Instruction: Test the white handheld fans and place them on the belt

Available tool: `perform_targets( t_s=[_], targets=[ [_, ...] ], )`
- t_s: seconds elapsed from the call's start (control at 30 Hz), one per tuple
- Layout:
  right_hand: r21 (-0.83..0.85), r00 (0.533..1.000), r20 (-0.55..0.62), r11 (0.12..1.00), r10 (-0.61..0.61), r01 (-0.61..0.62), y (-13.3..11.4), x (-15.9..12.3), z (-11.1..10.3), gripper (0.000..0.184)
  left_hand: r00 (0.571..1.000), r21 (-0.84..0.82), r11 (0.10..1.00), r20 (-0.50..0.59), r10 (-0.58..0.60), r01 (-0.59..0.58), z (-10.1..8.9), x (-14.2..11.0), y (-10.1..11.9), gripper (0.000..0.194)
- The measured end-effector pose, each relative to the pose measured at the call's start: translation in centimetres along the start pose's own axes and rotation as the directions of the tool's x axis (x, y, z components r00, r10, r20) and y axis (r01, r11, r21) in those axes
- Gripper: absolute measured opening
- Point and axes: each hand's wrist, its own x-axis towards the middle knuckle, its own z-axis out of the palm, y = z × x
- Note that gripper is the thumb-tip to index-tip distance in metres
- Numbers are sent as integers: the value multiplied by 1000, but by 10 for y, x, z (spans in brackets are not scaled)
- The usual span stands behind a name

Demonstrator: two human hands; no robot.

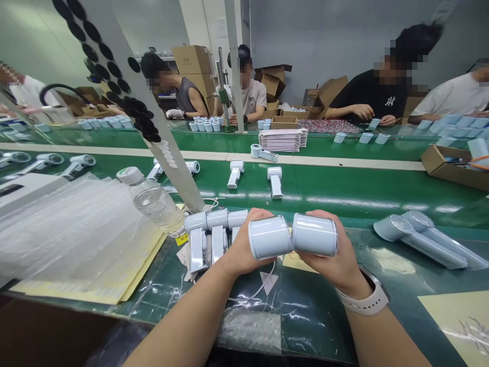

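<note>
In front of me, my left hand [246, 242] is closed around a light-blue handheld fan with a cylindrical head [269, 237]. A matching handheld fan [315, 234] is gripped by my right hand [336, 255], which has a watch on its wrist. The two heads sit side by side, nearly touching, and their handles are hidden behind the heads and fingers. Just left of my left hand, several similar fans [196, 247] lie in a row on the bench. Two more fans [424, 239], in clear wrap, lie to the right.
A water bottle [153, 201] leans beside stacked clear plastic bags [76, 229] on the left. Beyond the bench runs a green conveyor [344, 186] carrying more fans [275, 182]. A slanted post [168, 153] rises at left. Co-workers sit across, near a carton [451, 165] and a booklet stack [280, 140].
</note>
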Motion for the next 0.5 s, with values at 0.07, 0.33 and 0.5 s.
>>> perform_targets(
  t_s=[0.07, 0.33, 0.5],
  targets=[
    [-52, 992, -55, 993, -110, 107, -6, -3, -5, 49, 997, -216, 974, 43, -62, 70, 1, -3, 2, 57],
    [418, 995, 30, 905, -98, 77, -18, 11, -14, 18, 974, -641, 764, -122, -190, 69, -4, 5, 22, 26],
    [486, 998, -40, 874, 52, -26, -16, 16, -11, 13, 968, -541, 841, -209, -137, 2, 9, 9, 27, 28]
  ],
)
